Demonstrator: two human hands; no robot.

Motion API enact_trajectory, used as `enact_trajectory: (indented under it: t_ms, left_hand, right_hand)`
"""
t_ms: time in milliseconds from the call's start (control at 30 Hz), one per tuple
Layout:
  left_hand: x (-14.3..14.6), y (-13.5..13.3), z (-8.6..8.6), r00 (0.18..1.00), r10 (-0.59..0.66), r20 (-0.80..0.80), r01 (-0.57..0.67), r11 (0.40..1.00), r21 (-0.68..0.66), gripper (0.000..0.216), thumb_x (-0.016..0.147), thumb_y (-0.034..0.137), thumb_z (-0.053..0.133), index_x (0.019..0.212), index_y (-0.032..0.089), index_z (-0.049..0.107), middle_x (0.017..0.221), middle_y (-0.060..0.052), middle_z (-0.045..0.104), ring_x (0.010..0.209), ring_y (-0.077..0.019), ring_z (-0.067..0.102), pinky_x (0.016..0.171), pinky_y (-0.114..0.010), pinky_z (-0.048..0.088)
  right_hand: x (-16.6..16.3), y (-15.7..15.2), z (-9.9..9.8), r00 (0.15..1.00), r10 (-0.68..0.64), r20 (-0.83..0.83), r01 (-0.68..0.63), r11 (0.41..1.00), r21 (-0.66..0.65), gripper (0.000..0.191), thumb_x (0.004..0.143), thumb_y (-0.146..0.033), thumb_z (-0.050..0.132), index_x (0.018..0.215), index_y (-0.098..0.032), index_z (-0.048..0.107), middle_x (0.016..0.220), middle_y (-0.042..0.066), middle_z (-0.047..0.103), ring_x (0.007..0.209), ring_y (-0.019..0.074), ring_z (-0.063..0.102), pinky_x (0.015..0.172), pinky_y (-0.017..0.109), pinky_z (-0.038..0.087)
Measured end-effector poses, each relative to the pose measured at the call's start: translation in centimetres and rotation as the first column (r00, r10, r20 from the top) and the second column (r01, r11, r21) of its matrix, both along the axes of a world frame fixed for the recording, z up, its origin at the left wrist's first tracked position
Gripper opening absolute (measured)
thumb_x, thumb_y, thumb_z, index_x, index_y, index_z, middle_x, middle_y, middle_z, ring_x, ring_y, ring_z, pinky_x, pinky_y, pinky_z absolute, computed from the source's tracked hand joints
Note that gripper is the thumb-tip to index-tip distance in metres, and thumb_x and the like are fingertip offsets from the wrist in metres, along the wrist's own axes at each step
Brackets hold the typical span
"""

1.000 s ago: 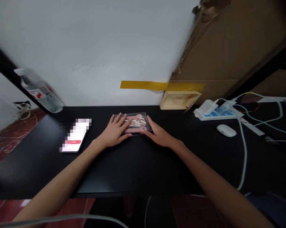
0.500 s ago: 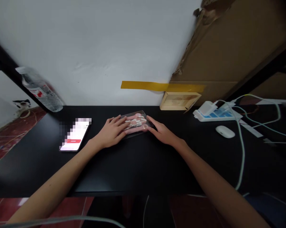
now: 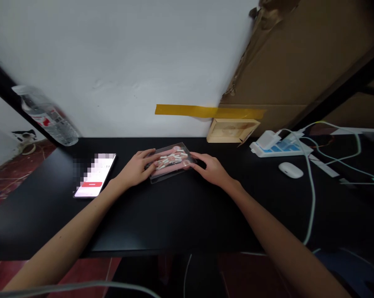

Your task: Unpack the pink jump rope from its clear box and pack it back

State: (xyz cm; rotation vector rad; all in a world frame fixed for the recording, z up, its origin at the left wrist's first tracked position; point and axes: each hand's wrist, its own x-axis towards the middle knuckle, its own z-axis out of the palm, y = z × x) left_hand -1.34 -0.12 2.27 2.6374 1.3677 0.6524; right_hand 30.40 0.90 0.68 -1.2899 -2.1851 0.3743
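Two hands, left hand (image 3: pixel 135 169) and right hand (image 3: pixel 213 169), flank the clear box (image 3: pixel 170 161).

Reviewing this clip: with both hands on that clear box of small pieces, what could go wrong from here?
The clear box looks tilted between the left hand and right hand; its small white pieces could slide or spill if it opens. A slip might also knock it toward the phone lying close on the left.

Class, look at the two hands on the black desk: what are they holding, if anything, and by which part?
Both hold the clear plastic box: the left hand grips its left end, the right hand its right end.
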Motion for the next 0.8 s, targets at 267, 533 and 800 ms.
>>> enact_trajectory:
  t_ms: [267, 533, 800]
  left_hand:
    - [2.1, -1.7, 0.4, 0.997, 0.025, -0.078, -0.018, 0.996, 0.093, 0.047, 0.104, 0.043, 0.037, 0.130, 0.019, 0.066, 0.138, -0.014, 0.057, 0.116, -0.0320, 0.060, 0.100, -0.051, 0.048]
    - [3.6, -3.1, 0.2, 0.988, -0.140, 0.062, 0.135, 0.988, 0.075, 0.039, 0.104, 0.039, 0.042, 0.127, 0.017, 0.064, 0.122, -0.015, 0.063, 0.112, -0.0282, 0.063, 0.095, -0.047, 0.054]
    - [2.1, 0.5, -1.7, 0.983, -0.100, 0.156, 0.106, 0.994, -0.030, 0.065, 0.103, 0.049, 0.039, 0.157, 0.017, 0.025, 0.163, -0.016, 0.027, 0.150, -0.0311, 0.027, 0.121, -0.052, 0.028]
  right_hand:
    - [-1.7, -0.2, -1.0, 0.982, -0.191, 0.001, 0.190, 0.978, 0.084, 0.058, 0.098, -0.048, 0.044, 0.147, -0.016, 0.049, 0.155, 0.016, 0.045, 0.143, 0.0354, 0.041, 0.117, 0.058, 0.035]
    - [-1.6, -1.2, -0.5, 0.995, 0.086, -0.053, -0.089, 0.994, -0.063, 0.069, 0.098, -0.060, 0.042, 0.156, -0.022, 0.036, 0.164, 0.013, 0.031, 0.151, 0.0299, 0.027, 0.122, 0.054, 0.028]
    - [-0.2, -0.3, -0.7, 0.976, 0.217, 0.009, -0.215, 0.971, -0.109, 0.085, 0.097, -0.065, 0.042, 0.163, -0.025, 0.005, 0.169, 0.010, 0.009, 0.155, 0.0312, 0.011, 0.124, 0.058, 0.019]
